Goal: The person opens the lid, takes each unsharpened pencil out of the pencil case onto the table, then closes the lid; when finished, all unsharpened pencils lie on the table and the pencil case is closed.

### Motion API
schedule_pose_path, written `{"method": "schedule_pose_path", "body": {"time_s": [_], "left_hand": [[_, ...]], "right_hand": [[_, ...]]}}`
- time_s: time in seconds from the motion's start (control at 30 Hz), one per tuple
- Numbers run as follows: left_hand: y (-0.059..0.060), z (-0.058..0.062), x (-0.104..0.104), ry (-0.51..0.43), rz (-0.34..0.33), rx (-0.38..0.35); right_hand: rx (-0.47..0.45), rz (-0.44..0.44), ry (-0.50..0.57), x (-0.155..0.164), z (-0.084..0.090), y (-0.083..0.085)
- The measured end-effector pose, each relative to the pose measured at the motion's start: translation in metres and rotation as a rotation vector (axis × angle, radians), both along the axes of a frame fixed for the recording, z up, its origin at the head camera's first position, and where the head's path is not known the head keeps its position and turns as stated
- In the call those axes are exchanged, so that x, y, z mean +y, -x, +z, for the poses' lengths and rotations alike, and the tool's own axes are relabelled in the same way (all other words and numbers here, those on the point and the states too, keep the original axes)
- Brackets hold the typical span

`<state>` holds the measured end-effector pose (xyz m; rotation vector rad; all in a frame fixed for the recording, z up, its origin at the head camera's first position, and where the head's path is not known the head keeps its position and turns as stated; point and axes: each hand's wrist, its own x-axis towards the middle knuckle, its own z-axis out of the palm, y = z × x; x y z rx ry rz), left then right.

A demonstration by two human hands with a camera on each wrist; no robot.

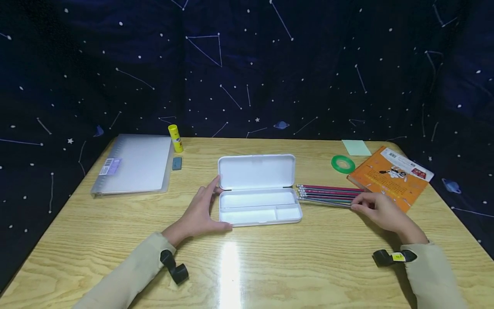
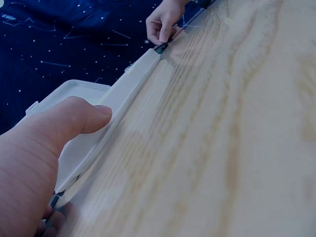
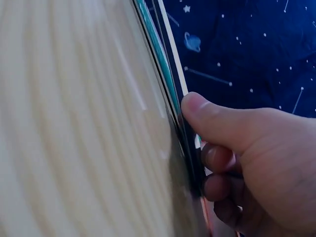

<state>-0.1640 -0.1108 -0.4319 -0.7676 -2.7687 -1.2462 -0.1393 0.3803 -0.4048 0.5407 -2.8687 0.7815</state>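
Note:
A white pencil case (image 1: 257, 198) lies with its lid raised at the middle of the table, its compartments bare. My left hand (image 1: 198, 212) spans its left end, thumb along the front edge and fingers toward the hinge; the left wrist view shows the thumb (image 2: 81, 116) over the front wall. Right of the case, several pencils (image 1: 328, 192) lie side by side, eraser ends toward it. At their far right end my right hand (image 1: 380, 210) pinches the nearest pencil between thumb and fingers. A teal pencil (image 3: 163, 59) runs beside the thumb in the right wrist view.
Left of the case are a clear-covered binder (image 1: 135, 165), a yellow glue stick (image 1: 175, 138) and a grey eraser (image 1: 176, 163). At the right lie a green tape roll (image 1: 335, 164), pale green sticky notes (image 1: 356, 148) and an orange book (image 1: 390, 174), partly behind my right hand.

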Motion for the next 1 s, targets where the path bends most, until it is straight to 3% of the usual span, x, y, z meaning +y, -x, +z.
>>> {"method": "schedule_pose_path", "body": {"time_s": [0.27,0.63,1.0], "left_hand": [[0.001,-0.001,0.001,0.001,0.003,0.005],[0.0,-0.002,0.0,0.003,0.007,0.008],[0.0,-0.002,0.001,-0.004,0.005,-0.003]], "right_hand": [[0.01,-0.03,-0.065,0.008,0.002,0.0],[0.016,-0.121,-0.07,0.002,-0.001,0.004],[-0.045,-0.001,0.018,-0.027,0.012,0.02]]}}
